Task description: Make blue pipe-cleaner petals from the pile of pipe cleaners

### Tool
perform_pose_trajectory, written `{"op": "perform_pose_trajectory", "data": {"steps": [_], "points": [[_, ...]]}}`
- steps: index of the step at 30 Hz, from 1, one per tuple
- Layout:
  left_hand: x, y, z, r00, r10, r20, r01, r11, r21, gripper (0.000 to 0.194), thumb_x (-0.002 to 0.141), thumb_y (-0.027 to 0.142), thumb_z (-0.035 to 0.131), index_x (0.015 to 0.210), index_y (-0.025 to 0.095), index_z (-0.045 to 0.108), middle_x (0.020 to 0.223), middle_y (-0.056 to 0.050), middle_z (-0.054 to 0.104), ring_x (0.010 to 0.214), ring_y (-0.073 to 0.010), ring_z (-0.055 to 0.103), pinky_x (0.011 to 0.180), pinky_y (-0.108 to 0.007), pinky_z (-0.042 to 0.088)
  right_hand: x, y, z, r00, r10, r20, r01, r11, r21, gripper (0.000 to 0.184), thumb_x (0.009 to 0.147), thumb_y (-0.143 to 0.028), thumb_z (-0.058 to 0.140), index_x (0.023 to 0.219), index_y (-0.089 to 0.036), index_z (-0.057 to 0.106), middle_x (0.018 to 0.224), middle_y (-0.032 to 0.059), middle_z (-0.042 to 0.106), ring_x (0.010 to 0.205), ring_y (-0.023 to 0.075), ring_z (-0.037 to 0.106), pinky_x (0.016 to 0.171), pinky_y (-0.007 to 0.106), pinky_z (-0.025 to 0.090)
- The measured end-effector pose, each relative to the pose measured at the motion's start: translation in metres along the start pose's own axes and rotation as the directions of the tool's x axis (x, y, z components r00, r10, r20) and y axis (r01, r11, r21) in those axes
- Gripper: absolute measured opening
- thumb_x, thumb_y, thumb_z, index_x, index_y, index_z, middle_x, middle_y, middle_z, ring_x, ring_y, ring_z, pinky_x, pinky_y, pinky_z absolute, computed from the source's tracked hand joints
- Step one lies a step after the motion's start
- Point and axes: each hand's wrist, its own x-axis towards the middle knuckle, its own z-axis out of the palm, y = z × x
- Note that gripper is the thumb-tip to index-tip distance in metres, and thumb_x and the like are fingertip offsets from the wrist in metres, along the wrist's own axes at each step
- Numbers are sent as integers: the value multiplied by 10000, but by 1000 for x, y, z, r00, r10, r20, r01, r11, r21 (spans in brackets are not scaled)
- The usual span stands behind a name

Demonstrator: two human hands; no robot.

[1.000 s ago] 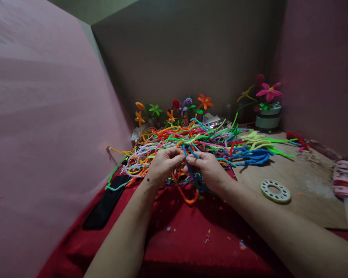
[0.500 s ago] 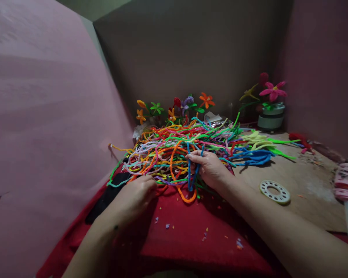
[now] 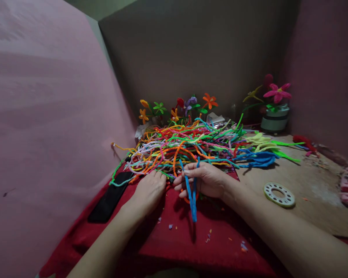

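In the middle of the view, my right hand (image 3: 204, 179) is closed on a blue pipe cleaner (image 3: 194, 210). The pipe cleaner is bent into a narrow V, its fold hanging down over the red cloth and both ends pointing up. My left hand (image 3: 151, 189) lies at the near edge of a tangled pile of colourful pipe cleaners (image 3: 168, 144). Its fingers are curled down and face away, so what they grip is hidden. An orange pipe cleaner loop shows partly behind my right hand.
A black phone (image 3: 108, 202) lies left on the red cloth (image 3: 165, 247), with small fluff scraps nearby. Brown board (image 3: 310, 208) carries a round holed disc (image 3: 278, 194) and blue pipe cleaners (image 3: 256, 159). Pipe-cleaner flowers (image 3: 210, 101) and a potted pink flower (image 3: 277, 93) stand behind.
My right hand has come down and nearer with the blue pipe cleaner, away from the pile. My left hand has shifted slightly right, and more of the phone shows.
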Motion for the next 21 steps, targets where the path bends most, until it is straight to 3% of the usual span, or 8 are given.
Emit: {"op": "perform_pose_trajectory", "data": {"steps": [5, 14, 21], "points": [[1, -1, 4, 998, 57, 2, -57, 997, 51, 265, 802, 29, 350, 914, 97, 581, 849, -140, 607, 799, -256, 577, 636, -344, 448, 6, 8, -2, 984, -50, -168, 51, 999, 0, 131, 631, -124, 672, 646, -131, 542, 864, 100, 669, 777, 191, 634, 702, 360, 509], [1, -11, 4, 986, 165, -3, -165, 984, -63, 205, 853, 120, 356, 893, 146, 555, 844, -96, 609, 733, -199, 591, 619, -299, 432, 9, 11, -8, 979, -143, -143, 140, 990, -32, 223, 548, -171, 751, 576, -144, 532, 878, 76, 649, 675, 134, 567, 623, 301, 474], [-18, -23, -8, 990, 96, 100, -88, 993, -84, 240, 866, 178, 330, 845, 185, 569, 807, -59, 628, 618, -173, 579, 533, -265, 364, 10, 9, -9, 978, -131, -165, 119, 990, -75, 210, 555, -189, 744, 569, -142, 539, 876, 80, 653, 666, 130, 564, 622, 290, 463]]}}
